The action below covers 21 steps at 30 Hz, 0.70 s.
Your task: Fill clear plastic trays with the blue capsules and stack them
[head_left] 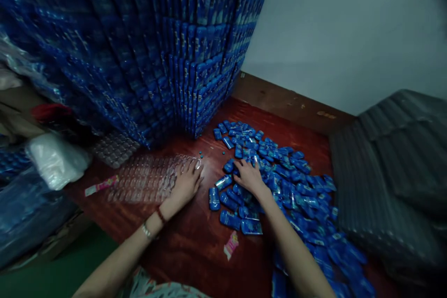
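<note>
My left hand [187, 180] lies over the right end of a clear plastic tray [139, 179] with rows of moulded cups, its fingers stretched out. The tray looks blurred. My right hand [249, 176] reaches onto the left side of a pile of small blue packs [282, 174], fingers apart. Its fingertips are at a blue pack [228, 166]; whether they press on it I cannot tell. Several loose blue packs [229, 219] lie just below this hand. Tiny blue pieces [200, 153] rest by the tray's far right corner.
Tall stacks of filled blue trays [195, 56] rise behind the red tabletop [195, 247]. Dark grey stacked trays [391, 167] stand at the right. Another clear tray [115, 149], a white plastic bag [57, 160] and pink wrappers [231, 244] lie about. A pale wall [331, 32] closes the back.
</note>
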### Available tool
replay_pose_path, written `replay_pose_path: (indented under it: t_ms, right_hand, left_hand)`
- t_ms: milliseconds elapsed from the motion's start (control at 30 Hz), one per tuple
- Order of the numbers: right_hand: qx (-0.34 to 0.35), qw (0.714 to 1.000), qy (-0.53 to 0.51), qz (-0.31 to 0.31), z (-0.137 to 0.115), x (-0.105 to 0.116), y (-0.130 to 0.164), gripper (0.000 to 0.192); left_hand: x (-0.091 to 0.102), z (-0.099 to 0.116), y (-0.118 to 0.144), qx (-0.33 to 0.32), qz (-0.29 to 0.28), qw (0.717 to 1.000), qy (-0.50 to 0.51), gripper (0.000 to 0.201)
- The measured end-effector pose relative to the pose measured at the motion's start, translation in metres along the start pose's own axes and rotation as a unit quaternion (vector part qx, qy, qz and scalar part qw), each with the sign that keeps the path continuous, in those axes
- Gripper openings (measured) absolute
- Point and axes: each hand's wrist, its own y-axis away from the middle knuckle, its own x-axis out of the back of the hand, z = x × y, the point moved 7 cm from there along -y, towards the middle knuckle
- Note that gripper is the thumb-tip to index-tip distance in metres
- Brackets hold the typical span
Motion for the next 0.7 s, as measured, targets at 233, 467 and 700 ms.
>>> replay_pose_path:
  t_ms: [233,467,700]
  right_hand:
    - [-0.037,0.999,-0.004,0.015,-0.021,0.008,0.015,0.047]
    - [0.022,0.985,-0.133,0.107,-0.07,-0.017,0.091,0.038]
    - [0.018,0.979,-0.127,0.159,-0.101,-0.053,0.143,0.048]
  left_hand:
    - [-0.044,0.023,0.024,-0.014,-0.051,0.998,-0.021,0.052]
    - [-0.032,0.063,0.082,-0.039,-0.058,0.995,0.073,0.055]
    - [-0.023,0.042,0.124,-0.052,-0.061,0.995,0.054,0.054]
